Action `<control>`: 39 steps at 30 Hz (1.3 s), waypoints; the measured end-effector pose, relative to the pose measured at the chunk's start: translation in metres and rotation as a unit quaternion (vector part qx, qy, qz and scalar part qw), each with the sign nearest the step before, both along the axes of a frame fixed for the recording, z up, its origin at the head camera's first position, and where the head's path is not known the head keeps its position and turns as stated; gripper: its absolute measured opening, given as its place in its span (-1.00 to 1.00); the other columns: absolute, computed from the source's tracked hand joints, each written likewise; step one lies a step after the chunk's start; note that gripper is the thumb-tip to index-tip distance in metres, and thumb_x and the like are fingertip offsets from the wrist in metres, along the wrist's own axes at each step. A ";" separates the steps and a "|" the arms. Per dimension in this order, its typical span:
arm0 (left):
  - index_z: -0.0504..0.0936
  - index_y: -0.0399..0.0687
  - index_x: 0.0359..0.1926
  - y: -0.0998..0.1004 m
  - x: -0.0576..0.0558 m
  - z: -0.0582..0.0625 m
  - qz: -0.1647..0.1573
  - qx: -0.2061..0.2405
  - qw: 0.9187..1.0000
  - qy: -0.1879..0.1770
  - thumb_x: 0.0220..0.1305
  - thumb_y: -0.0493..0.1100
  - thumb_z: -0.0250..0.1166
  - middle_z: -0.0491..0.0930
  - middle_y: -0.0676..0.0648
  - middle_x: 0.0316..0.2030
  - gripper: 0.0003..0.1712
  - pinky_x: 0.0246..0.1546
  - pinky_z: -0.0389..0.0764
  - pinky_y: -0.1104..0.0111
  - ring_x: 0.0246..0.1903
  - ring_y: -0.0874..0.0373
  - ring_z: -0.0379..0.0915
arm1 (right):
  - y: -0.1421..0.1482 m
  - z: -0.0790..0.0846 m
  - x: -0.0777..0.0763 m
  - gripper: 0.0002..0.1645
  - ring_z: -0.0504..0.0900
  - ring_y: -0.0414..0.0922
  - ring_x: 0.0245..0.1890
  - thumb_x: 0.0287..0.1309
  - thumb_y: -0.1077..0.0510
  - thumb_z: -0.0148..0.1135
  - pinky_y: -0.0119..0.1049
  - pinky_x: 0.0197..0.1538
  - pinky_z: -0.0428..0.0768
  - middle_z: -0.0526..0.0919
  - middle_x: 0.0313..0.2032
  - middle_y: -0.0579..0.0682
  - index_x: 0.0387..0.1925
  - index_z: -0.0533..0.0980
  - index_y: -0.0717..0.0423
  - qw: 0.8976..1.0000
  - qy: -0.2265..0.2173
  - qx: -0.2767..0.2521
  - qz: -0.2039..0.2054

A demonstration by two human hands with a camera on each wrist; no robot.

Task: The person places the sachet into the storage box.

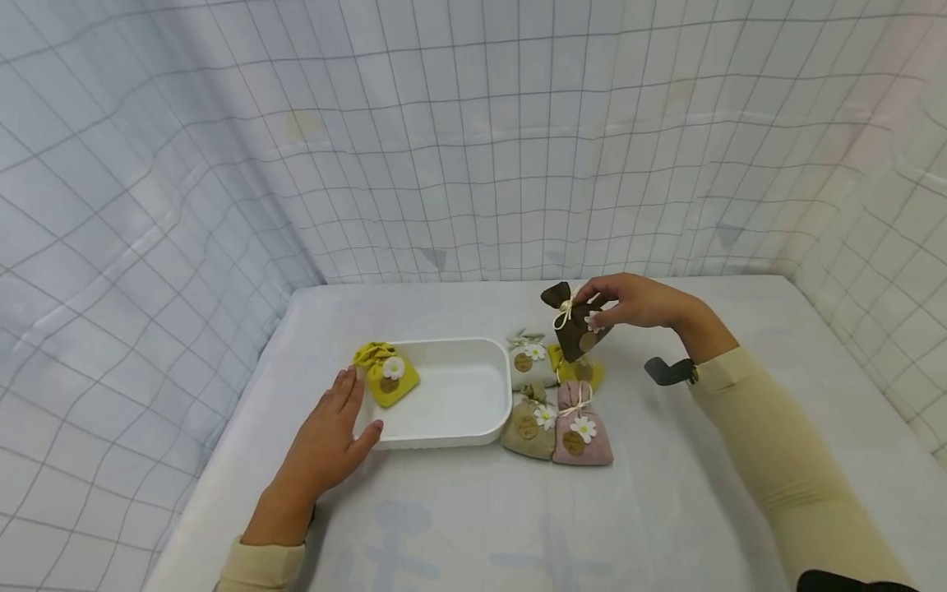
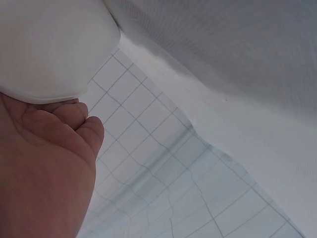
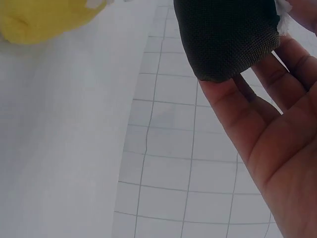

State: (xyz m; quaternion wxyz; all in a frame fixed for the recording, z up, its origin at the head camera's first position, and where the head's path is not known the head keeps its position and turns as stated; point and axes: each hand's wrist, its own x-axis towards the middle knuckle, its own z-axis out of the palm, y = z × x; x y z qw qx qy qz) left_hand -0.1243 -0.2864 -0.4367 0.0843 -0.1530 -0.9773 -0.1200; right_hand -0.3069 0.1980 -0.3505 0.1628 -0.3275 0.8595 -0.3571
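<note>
We pinch the dark-brown woven pouch [image 1: 574, 335] in our right hand [image 1: 639, 299] above a yellow pouch [image 1: 590, 375], its long axis slanted with corded neck upper left and base lower right, while our left hand [image 1: 325, 437] rests, fingers extended, against the round-cornered white tray [image 1: 459, 395].

Brown pouch [image 1: 571, 339] is coarse woven cloth, totally matt. Pink pouch [image 1: 568, 423] looks like matt cloth too. White tray [image 1: 459, 386] seems smooth plastic, slightly glossy.
</note>
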 end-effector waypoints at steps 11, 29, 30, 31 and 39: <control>0.10 -0.49 0.45 0.000 0.000 -0.002 -0.002 0.002 1.000 0.003 0.41 0.09 0.14 -0.02 -0.37 0.49 -0.11 0.39 0.11 -0.10 0.48 -0.24 -0.11 | -0.036 0.010 -0.004 -0.55 0.46 0.07 0.24 0.22 0.23 0.33 -0.13 0.01 0.63 0.56 0.15 0.01 0.15 0.51 0.07 0.998 -0.014 -0.024 0.052; 0.15 -0.51 0.43 0.002 0.000 -0.001 -0.003 0.002 1.000 0.014 0.40 0.06 0.16 0.03 -0.39 0.48 -0.14 0.37 0.15 -0.12 0.47 -0.26 -0.07 | -0.080 0.013 -0.012 -0.56 0.51 0.06 0.18 0.20 0.24 0.35 -0.15 -0.03 0.66 0.57 0.09 0.04 0.11 0.52 0.11 0.994 -0.027 -0.062 0.089; 0.15 -0.50 0.43 0.002 0.000 -0.001 -0.003 0.002 1.000 0.013 0.41 0.06 0.15 0.03 -0.39 0.48 -0.15 0.37 0.14 -0.11 0.47 -0.25 -0.07 | -0.083 0.013 -0.012 -0.57 0.51 0.05 0.17 0.20 0.24 0.36 -0.15 -0.03 0.66 0.58 0.08 0.03 0.11 0.52 0.11 0.994 -0.028 -0.063 0.090; 0.14 -0.50 0.44 0.002 0.000 -0.001 -0.003 0.003 1.000 0.012 0.41 0.05 0.15 0.02 -0.38 0.48 -0.15 0.37 0.14 -0.11 0.47 -0.25 -0.07 | -0.086 0.013 -0.012 -0.57 0.52 0.04 0.16 0.19 0.24 0.36 -0.14 -0.04 0.66 0.59 0.08 0.03 0.10 0.52 0.10 0.993 -0.027 -0.063 0.092; 0.12 -0.50 0.44 0.002 0.001 0.002 -0.004 -0.004 1.000 0.007 0.41 0.05 0.15 0.01 -0.38 0.48 -0.15 0.38 0.12 -0.10 0.47 -0.25 -0.08 | -0.107 0.012 -0.012 -0.57 0.53 0.02 0.15 0.19 0.21 0.37 -0.14 -0.01 0.63 0.60 0.07 -0.01 0.11 0.53 0.08 0.992 -0.006 -0.073 0.105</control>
